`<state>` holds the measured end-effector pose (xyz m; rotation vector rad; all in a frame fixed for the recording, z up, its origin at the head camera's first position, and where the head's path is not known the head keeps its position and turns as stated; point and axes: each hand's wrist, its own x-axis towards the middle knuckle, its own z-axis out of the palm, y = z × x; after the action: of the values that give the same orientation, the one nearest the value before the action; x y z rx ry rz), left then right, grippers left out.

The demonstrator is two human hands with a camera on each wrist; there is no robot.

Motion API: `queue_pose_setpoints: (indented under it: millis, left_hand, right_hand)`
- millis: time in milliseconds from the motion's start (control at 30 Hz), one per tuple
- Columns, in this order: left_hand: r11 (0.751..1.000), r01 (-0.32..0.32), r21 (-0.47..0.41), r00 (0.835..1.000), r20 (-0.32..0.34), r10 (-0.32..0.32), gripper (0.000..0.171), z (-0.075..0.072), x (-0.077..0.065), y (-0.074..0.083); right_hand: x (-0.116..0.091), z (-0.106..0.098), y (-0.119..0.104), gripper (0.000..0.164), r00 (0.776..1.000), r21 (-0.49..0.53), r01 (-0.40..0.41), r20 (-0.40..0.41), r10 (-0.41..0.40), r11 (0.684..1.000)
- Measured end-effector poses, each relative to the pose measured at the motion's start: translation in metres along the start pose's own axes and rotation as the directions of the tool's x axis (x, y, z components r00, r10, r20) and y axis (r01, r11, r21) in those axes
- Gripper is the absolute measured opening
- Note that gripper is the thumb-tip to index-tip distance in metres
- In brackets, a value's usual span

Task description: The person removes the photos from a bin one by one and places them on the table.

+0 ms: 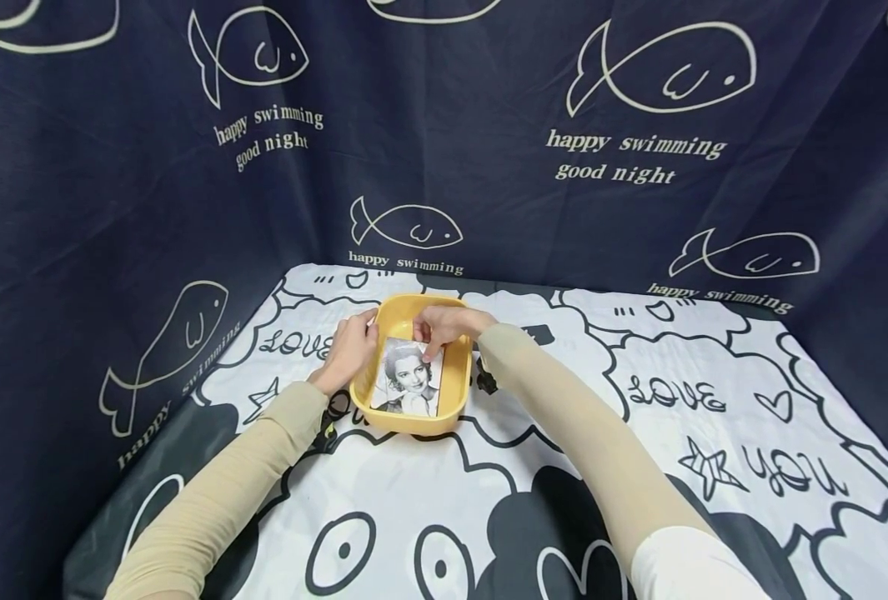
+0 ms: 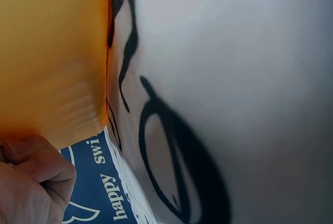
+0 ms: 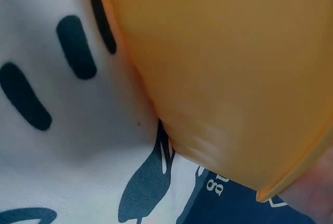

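A yellow plastic tub (image 1: 454,400) with rounded corners stands on the patterned cloth. Inside it lies a black-and-white portrait photo (image 1: 408,385), its upper right part overlapped by my right thumb. My left hand (image 1: 349,348) grips the tub's left rim, and the left wrist view shows its curled fingers (image 2: 39,172) against the tub's outer wall (image 2: 52,62). Reaching over the right rim, my right hand (image 1: 446,325) pinches the photo near its top right corner. In the right wrist view the tub's wall (image 3: 229,78) hides most of that hand.
The white cloth (image 1: 406,479) with black cartoon drawings and lettering covers the table. A dark blue curtain (image 1: 504,108) with fish prints hangs behind it and along both sides. Small dark objects or prints show beside the tub.
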<state>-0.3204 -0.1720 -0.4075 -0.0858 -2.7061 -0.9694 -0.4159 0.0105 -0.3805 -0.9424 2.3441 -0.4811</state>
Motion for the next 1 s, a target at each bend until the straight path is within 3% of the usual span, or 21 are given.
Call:
queue_pose_setpoints:
  millis: [233, 567, 733, 1000]
  left_hand:
    - [1.0, -0.004, 0.018, 1.0, 0.007, 0.003, 0.043, 0.001, 0.0, 0.001]
    - [1.0, 0.006, 0.018, 1.0, -0.001, -0.006, 0.043, 0.002, -0.001, 0.001]
    - [1.0, 0.006, 0.017, 1.0, -0.007, -0.006, 0.043, 0.003, -0.001, 0.003]
    - [0.999, 0.003, 0.036, 1.0, -0.013, -0.002, 0.044, 0.003, 0.0, 0.001]
  right_hand:
    - [-0.004, -0.003, 0.001, 0.03, 1.0, 0.119, 0.029, -0.014, -0.027, 0.992]
    - [-0.013, -0.005, 0.002, 0.027, 1.0, 0.357, 0.016, -0.007, -0.015, 0.934]
    - [-0.015, -0.007, 0.003, 0.027, 1.0, 0.421, 0.019, -0.021, -0.011, 0.907]
    - [-0.025, -0.027, 0.001, 0.025, 0.994, 0.452, 0.041, -0.106, 0.008, 0.891]
